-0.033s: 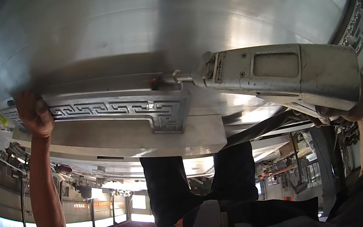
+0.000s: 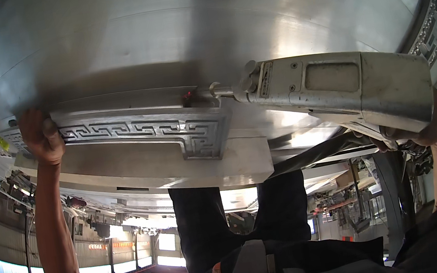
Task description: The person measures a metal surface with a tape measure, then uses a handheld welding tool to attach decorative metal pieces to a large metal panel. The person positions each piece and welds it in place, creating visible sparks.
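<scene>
A bulky off-white handheld laser welding gun [image 2: 335, 78] lies nearly level across the right half, its narrow nozzle [image 2: 211, 92] pointing left. My right hand [image 2: 428, 123] is wrapped round its handle, partly hidden behind the body. A small red light spot glows just off the nozzle, by the upper edge of a silvery metal panel with a raised fretwork pattern [image 2: 137, 129]. Near that panel's left end my left hand [image 2: 43, 138] is closed over it, thumb to the right. Under the panel sits a smooth rectangular metal block [image 2: 251, 160].
A large shiny metal sheet [image 2: 157, 37] fills the far area. A dark hose [image 2: 318, 154] runs from the gun's handle toward the block. Another patterned metal piece [image 2: 431, 34] stands at the far right. My legs [image 2: 200, 219] are below the block, with cluttered workshop on both sides.
The red spot by the nozzle has shifted very slightly right and shows a little brighter. My hands and the panel hold their places.
</scene>
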{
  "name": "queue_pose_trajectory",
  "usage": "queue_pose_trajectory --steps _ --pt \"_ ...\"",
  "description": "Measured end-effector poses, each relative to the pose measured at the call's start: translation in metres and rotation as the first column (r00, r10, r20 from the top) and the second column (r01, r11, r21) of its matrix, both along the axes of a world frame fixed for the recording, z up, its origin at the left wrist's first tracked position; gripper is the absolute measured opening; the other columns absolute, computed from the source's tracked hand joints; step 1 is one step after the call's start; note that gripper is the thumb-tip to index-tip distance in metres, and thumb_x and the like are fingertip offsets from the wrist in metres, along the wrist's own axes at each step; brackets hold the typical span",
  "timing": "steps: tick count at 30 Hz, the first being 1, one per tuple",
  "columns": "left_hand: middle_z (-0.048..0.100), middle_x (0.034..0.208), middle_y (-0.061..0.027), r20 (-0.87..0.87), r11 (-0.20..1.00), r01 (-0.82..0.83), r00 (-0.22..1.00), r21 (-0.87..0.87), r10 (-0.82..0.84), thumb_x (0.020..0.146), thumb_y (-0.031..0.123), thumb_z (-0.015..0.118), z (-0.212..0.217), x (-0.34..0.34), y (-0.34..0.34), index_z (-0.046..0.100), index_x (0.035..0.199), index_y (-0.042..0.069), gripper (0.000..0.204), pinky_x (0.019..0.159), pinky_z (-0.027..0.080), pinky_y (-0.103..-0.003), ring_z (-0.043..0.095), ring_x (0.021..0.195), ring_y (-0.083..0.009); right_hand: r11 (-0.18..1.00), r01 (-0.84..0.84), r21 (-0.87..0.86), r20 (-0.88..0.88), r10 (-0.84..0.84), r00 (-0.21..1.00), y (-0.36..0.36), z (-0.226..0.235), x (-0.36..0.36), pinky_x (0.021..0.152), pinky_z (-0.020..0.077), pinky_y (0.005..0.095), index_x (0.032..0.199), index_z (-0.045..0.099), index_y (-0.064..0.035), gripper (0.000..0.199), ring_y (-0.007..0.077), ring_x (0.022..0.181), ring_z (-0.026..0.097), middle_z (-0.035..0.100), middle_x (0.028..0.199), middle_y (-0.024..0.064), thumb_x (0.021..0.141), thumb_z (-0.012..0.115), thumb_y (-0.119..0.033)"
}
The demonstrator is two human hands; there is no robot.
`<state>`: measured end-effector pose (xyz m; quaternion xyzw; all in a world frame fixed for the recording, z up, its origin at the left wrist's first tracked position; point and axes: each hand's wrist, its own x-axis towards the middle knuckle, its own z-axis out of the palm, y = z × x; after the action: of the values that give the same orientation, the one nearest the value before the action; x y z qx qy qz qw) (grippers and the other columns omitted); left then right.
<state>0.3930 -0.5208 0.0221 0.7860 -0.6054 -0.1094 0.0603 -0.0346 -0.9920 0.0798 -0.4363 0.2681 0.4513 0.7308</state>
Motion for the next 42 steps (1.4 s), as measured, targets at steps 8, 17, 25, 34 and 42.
queue_pose_trajectory --steps 8,17,25,34,42 --pt "0.045 0.081 -0.0183 -0.021 1.000 0.014 1.000 0.005 -0.014 0.108 0.054 0.036 -0.001 0.002 -0.002 0.048 0.077 0.003 0.061 0.071 0.038 -0.048 0.048 0.078 -0.0416 0.927 0.354 0.123 0.005 -0.357 0.934 0.018 -0.004 -0.001 0.069 0.0652 0.0370 0.134 0.055 0.0085 0.060 0.0245 0.087 0.075 0.072 0.109 0.0229 0.086 0.081 -0.016" --pt "0.041 0.074 -0.0154 -0.087 0.999 -0.008 0.996 0.044 0.011 0.108 0.048 0.037 -0.004 0.004 0.000 0.043 0.072 0.005 0.057 0.065 0.033 -0.048 0.044 0.070 -0.0377 0.989 0.137 -0.053 0.160 -0.127 0.979 0.010 0.004 -0.009 0.073 0.0651 0.0371 0.134 0.054 0.0071 0.068 0.0242 0.091 0.074 0.073 0.112 0.0205 0.080 0.087 -0.016" --pt "0.044 0.077 -0.0163 -0.003 0.999 0.039 0.999 -0.013 -0.039 0.109 0.050 0.035 -0.002 0.003 -0.002 0.047 0.076 0.004 0.058 0.067 0.035 -0.048 0.046 0.073 -0.0390 0.976 -0.043 -0.216 0.348 0.118 0.930 -0.006 0.003 -0.023 0.077 0.0650 0.0371 0.134 0.054 0.0059 0.075 0.0239 0.095 0.074 0.074 0.114 0.0183 0.074 0.093 -0.016" --pt "0.048 0.078 -0.0165 -0.002 0.999 0.051 0.999 -0.004 -0.051 0.109 0.047 0.036 -0.001 0.006 0.003 0.050 0.078 0.003 0.056 0.069 0.036 -0.049 0.048 0.074 -0.0395 0.742 -0.139 -0.656 0.624 0.637 0.452 -0.022 0.003 -0.042 0.083 0.0641 0.0365 0.136 0.054 0.0027 0.085 0.0220 0.099 0.073 0.074 0.116 0.0141 0.067 0.099 -0.018" --pt "0.055 0.083 -0.0188 0.033 0.998 0.043 0.999 -0.038 -0.042 0.109 0.047 0.037 -0.007 0.016 0.019 0.056 0.082 0.000 0.058 0.075 0.041 -0.050 0.053 0.081 -0.0422 0.902 -0.132 -0.411 0.371 0.298 0.879 -0.035 -0.004 -0.113 0.088 0.0634 0.0376 0.139 0.050 0.0025 0.097 0.0242 0.104 0.073 0.073 0.120 0.0153 0.060 0.103 -0.018"
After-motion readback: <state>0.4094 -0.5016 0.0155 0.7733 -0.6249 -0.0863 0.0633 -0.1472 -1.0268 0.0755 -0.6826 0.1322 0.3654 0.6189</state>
